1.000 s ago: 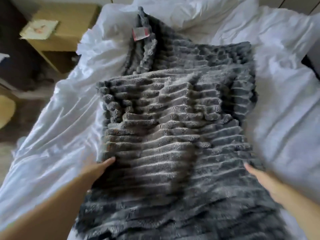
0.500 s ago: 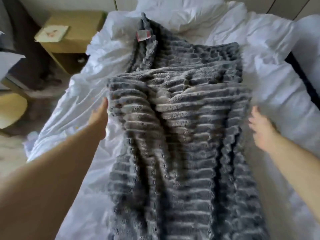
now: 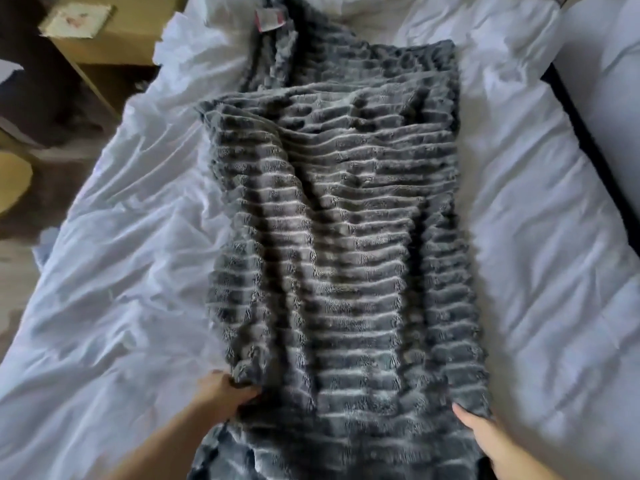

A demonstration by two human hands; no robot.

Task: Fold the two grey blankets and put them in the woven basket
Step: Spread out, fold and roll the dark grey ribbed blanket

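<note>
Your left hand [image 3: 225,393] curls its fingers around the near left edge of a ribbed grey plush blanket [image 3: 346,254], bunching the fabric there. Your right hand [image 3: 485,431] touches the near right corner with the thumb along the edge. Its fingers are hidden by the fabric, so whether it grips cannot be told. The blanket lies lengthwise, creased, down the middle of a rumpled white duvet [image 3: 121,306]. A pink and white label [image 3: 272,19] shows at its far end. A light wooden bedside table [image 3: 114,46] stands at the far left, with a pale square card [image 3: 78,20] on top.
</note>
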